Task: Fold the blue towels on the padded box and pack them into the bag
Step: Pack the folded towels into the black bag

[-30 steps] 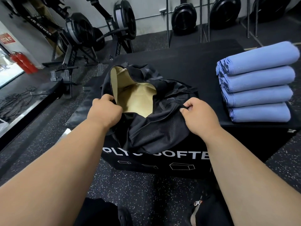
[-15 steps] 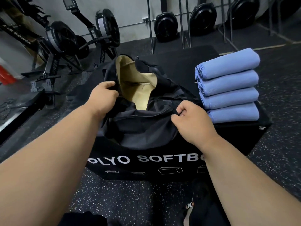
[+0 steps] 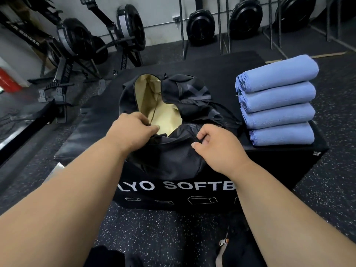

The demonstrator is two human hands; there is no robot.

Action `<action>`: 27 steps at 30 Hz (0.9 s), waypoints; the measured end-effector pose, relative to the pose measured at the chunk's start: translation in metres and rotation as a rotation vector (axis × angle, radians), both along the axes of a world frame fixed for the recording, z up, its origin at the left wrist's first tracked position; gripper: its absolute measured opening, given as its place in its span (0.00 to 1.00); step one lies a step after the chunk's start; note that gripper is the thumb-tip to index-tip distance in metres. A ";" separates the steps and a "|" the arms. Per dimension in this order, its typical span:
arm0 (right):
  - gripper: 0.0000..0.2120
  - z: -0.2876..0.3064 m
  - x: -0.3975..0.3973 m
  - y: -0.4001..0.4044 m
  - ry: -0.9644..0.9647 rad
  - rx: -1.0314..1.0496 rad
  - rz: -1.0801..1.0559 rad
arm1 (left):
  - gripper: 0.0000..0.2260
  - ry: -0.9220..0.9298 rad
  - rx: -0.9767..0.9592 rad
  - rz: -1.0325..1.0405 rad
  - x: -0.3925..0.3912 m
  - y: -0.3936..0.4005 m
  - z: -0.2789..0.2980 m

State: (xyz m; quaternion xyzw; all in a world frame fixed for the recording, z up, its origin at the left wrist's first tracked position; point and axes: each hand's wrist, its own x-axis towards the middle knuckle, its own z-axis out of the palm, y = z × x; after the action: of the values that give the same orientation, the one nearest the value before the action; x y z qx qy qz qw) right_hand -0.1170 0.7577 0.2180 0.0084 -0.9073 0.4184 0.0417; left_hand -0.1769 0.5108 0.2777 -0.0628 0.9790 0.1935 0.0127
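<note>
My left hand (image 3: 131,128) gripped the near left edge of the bag's opening, fingers curled over the black fabric. My right hand (image 3: 215,145) pinched the near right edge, fingers tucked under and thumb pressed against the cloth. Between the hands the black bag (image 3: 173,157) sat slumped on the padded box (image 3: 279,162), its mouth gaping away from me and showing a tan lining (image 3: 167,116); I saw nothing lying inside. Its far flap, crossed with grey straps, drooped to the right. Just beside the bag on the right, four folded blue towels (image 3: 277,101) lay in a neat stack on the box's far right corner, folded edges facing the bag. White lettering ran across the box's front face below my wrists. Beyond, on the speckled floor (image 3: 154,228), stood rowing machines (image 3: 77,41) on the left.
</note>
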 end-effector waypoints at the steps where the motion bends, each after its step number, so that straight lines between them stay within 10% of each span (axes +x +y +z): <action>1: 0.09 -0.001 0.000 -0.002 -0.002 0.002 0.005 | 0.23 -0.063 -0.029 -0.029 0.001 0.002 -0.003; 12: 0.10 -0.007 0.002 -0.012 -0.010 0.006 0.019 | 0.21 -0.372 -0.523 -0.348 0.009 0.003 -0.011; 19: 0.10 -0.012 0.000 -0.012 -0.034 0.003 0.019 | 0.35 -0.201 -0.506 -0.345 -0.006 -0.012 -0.010; 27: 0.10 -0.025 -0.006 -0.007 -0.085 0.098 0.042 | 0.27 -0.257 -0.470 -0.231 -0.036 -0.021 -0.009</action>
State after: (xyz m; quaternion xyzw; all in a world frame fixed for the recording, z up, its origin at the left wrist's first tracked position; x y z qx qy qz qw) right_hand -0.1233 0.7504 0.1933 0.0117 -0.9272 0.3743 -0.0062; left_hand -0.2129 0.4898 0.2691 0.0236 0.9880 -0.0510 0.1437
